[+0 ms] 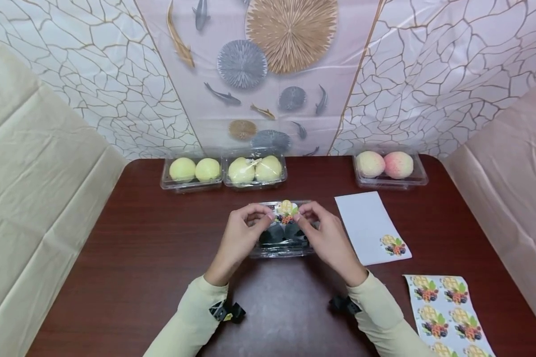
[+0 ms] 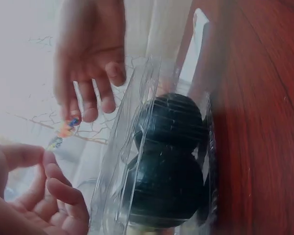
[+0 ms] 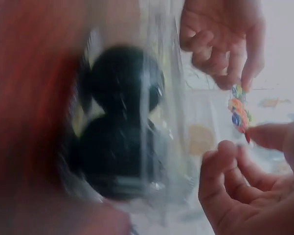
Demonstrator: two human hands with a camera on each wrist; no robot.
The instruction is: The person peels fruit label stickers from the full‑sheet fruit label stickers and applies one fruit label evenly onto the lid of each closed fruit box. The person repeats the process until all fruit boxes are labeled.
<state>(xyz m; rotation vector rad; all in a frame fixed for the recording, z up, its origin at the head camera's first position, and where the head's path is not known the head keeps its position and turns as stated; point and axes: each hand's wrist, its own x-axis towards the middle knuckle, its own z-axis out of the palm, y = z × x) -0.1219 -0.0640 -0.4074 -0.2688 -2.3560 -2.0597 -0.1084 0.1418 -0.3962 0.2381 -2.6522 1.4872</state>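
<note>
Head view, left hand [image 1: 242, 234] and right hand [image 1: 329, 235] pinching a fruit sticker [image 1: 286, 211] at center frame, clear box [image 1: 280, 255] sitting below, sticker sheet [image 1: 444, 301] lying lower right.

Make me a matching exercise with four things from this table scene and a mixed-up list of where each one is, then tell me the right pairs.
Things
1. Held sticker
2. Dark round fruits
3. Pink-tinged fruits
4. Sheet with rows of stickers

Places
A. At the far edge of the table, to the right
B. In the clear box below the hands
C. At the lower right of the head view
D. Between the fingertips of the left hand and right hand

Right pairs: 1-D, 2-B, 3-A, 4-C
</note>
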